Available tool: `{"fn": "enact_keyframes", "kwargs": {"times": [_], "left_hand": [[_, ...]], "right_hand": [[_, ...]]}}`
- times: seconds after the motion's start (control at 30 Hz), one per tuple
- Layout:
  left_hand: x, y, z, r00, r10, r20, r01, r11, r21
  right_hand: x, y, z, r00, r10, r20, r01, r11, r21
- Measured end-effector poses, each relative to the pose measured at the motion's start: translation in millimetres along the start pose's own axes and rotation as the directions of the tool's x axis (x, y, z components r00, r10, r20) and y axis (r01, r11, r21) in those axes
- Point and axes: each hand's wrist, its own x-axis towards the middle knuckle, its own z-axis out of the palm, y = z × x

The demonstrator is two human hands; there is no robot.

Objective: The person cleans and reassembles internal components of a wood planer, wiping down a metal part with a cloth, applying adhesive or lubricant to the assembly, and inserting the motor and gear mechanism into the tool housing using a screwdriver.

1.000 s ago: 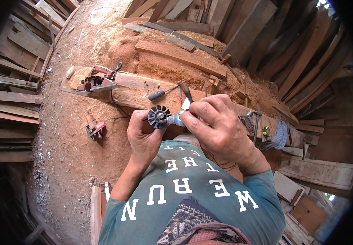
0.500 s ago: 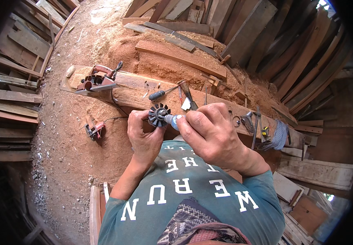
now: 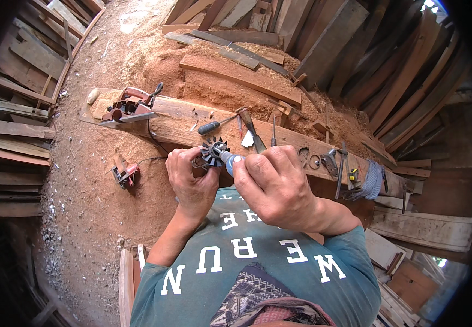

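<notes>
In front of my chest, my left hand is closed around a black finned fan wheel, its blades facing up. My right hand grips a small blue tube with a pale tip. That tip meets the metal centre of the fan wheel, or lies just over it. My fingers cover most of the tube, and whatever sits below the wheel is hidden. Just beyond my hands, a chisel, a dark-handled screwdriver and a white scrap lie on a thick wooden beam.
A red power planer body rests on the beam's left end. Another red part lies on the sawdust below. Rightward along the beam are pliers, a yellow tape measure and coiled blue rope. Planks lean behind.
Both hands have shifted slightly, my right hand a little down and left with the tube. More of the tools beyond it now show. The tube's tip stays at the wheel's centre.
</notes>
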Motion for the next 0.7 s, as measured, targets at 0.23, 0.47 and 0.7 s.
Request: {"fn": "enact_keyframes", "kwargs": {"times": [0.23, 0.47, 0.7], "left_hand": [[0, -3, 3, 0.999, 0.013, -0.030, -0.013, 1.000, 0.009], [0, -5, 5, 0.998, -0.059, -0.029, 0.057, 0.995, -0.087], [-1, -4, 7, 0.990, -0.141, -0.001, 0.138, 0.970, -0.199]], "right_hand": [[-5, -5, 1, 0.999, 0.041, 0.003, -0.041, 0.999, 0.025], [-3, 12, -12, 0.985, 0.157, 0.074, -0.164, 0.983, 0.088], [2, 25, -22, 0.977, 0.199, 0.080, -0.210, 0.964, 0.163]]}}
